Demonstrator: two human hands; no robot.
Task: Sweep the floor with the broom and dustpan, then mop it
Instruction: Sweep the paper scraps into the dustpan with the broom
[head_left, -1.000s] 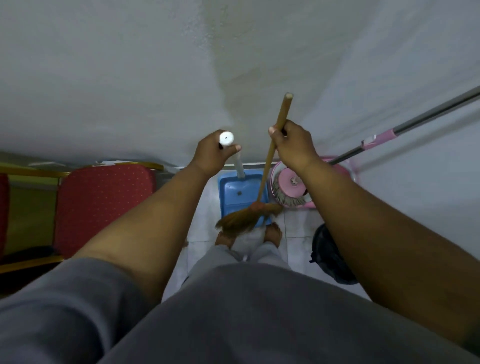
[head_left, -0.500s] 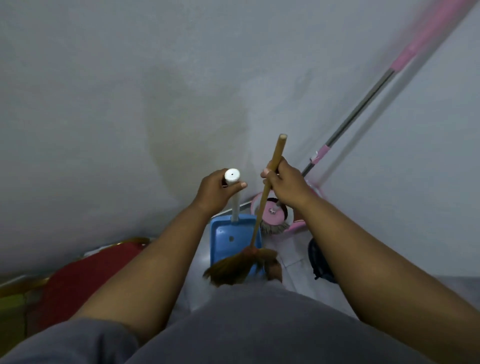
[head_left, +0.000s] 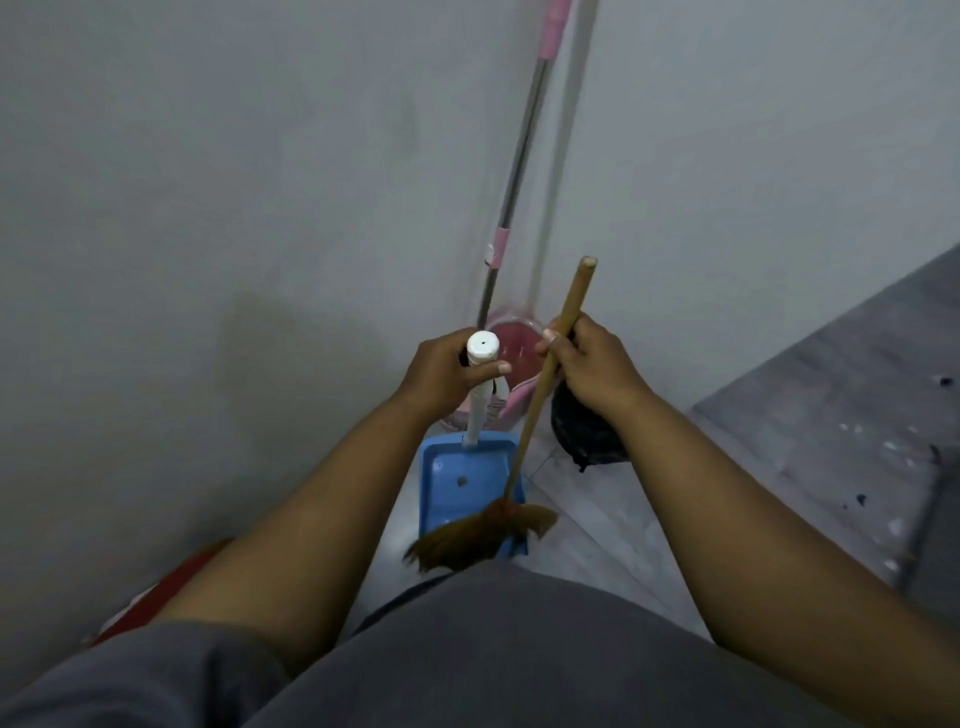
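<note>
One wide-angle camera is riding on the person's head, looking forward and steeply down into a corner where two grey walls (head_left: 208, 156) are meeting. The person's torso (head_left: 493, 654) and forearms (head_left: 291, 545) are filling the near edge, very close to the lens. The left hand (head_left: 441, 376), gripping the dustpan (head_left: 457, 488) handle, and the right hand (head_left: 597, 371), gripping the broom (head_left: 563, 322), are sitting mid-frame; the tiled floor (head_left: 597, 519) is lying farther below, and the mop (head_left: 519, 156) pole is running to the far top edge.
</note>
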